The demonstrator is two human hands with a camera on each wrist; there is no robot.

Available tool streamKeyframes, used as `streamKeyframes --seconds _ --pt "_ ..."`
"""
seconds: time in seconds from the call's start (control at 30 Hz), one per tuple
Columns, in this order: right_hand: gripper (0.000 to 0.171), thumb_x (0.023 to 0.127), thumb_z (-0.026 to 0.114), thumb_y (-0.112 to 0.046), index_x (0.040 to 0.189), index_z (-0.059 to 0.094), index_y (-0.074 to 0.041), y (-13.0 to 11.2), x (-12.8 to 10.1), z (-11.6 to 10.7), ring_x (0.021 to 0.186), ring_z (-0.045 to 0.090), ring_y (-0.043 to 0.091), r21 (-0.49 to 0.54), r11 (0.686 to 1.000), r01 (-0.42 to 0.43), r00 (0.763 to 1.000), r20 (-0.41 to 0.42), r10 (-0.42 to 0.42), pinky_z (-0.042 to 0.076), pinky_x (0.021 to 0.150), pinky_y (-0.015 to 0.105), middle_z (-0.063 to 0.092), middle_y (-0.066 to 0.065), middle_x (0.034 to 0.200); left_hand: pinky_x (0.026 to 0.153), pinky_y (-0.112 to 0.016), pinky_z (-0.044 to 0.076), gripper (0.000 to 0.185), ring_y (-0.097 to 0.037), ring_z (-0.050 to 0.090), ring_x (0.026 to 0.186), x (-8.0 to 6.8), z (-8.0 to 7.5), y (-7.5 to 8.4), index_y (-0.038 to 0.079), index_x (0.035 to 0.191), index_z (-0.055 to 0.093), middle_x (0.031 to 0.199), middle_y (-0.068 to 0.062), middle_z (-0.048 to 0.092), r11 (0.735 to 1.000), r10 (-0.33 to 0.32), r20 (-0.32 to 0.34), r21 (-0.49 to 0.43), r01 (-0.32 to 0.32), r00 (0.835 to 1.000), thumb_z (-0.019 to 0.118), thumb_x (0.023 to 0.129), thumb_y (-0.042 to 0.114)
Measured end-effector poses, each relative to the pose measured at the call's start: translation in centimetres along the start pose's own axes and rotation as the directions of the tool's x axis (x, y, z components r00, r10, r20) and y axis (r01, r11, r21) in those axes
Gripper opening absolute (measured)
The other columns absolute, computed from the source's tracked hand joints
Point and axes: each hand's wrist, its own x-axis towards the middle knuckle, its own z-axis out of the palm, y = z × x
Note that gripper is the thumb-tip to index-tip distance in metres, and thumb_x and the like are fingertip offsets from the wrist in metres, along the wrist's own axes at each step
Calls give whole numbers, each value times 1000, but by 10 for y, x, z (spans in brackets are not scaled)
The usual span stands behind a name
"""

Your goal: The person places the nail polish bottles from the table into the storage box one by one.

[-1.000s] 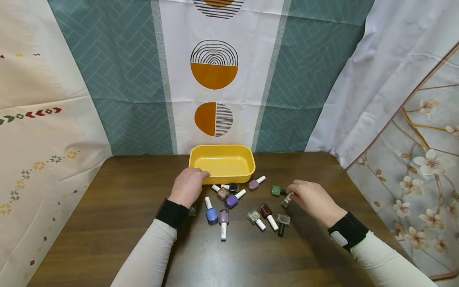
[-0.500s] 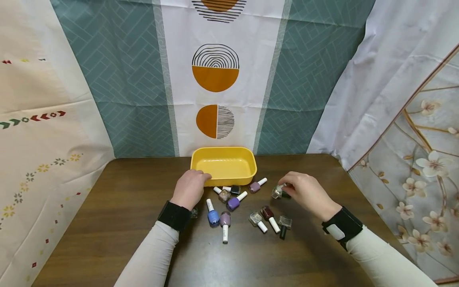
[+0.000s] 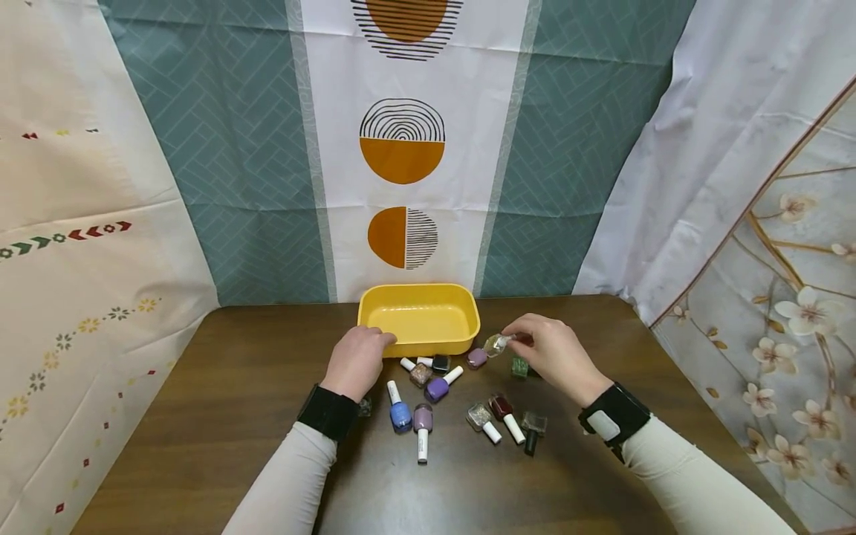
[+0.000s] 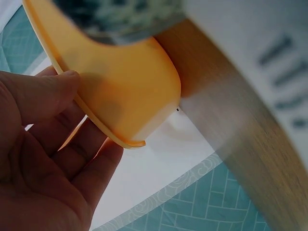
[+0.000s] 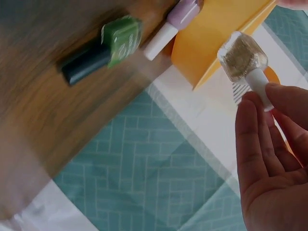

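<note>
Pinching the white cap of a gold-glitter nail polish bottle, right hand holds it aloft beside the yellow tray at the table's far edge. Left hand grips the tray's near-left rim; fingertips hidden. Bottle glass clear, label unreadable.

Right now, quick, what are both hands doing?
Left hand: grips the rim of the yellow tray.
Right hand: pinches a glitter nail polish bottle by its white cap.
</note>
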Motion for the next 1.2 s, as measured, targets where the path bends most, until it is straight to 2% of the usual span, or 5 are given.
streamKeyframes --seconds 0.2,0.37,0.6,0.77,1.2 --pt "15 97 86 -7 113 84 -9 -3 12 12 91 71 20 54 997 -50 998 -29 52 65 84 43 78 3 108 94 -46 60 32 -31 70 90 -1 1 0 10 113 85 96 -10 77 1000 -3 3 0 3 1000 80 91 -13" --pt "14 98 85 -7 112 84 -8 -8 25 22 91 70 20 75 996 -57 998 -31 59 64 85 41 78 4 108 94 -46 60 32 -31 69 90 -1 1 -1 10 112 85 96 -11 77 1000 -5 8 5 5 1000 81 91 -13" --pt "13 99 84 -8 112 83 -6 -17 45 36 90 69 20 20 1000 -13 999 -50 14 62 82 39 76 4 107 93 -46 60 32 -31 70 90 -2 0 -1 10 112 85 96 -10 77 1000 -1 -3 -1 1 1000 79 91 -14" --pt "13 99 84 -10 112 83 -6 -19 55 47 90 70 20 14 1000 -25 997 -67 26 61 82 40 75 5 104 90 -46 60 32 -31 70 89 -2 1 0 10 112 86 95 -10 77 1000 0 -7 -17 0 1000 77 92 -14" --pt "11 100 81 -6 110 84 -5 -27 88 73 89 71 21 -35 999 -4 1000 -2 4 60 82 40 77 7 102 91 -45 60 31 -30 68 88 -2 -1 2 9 112 85 94 -10 76 1000 -11 -2 -10 11 1000 79 92 -13"
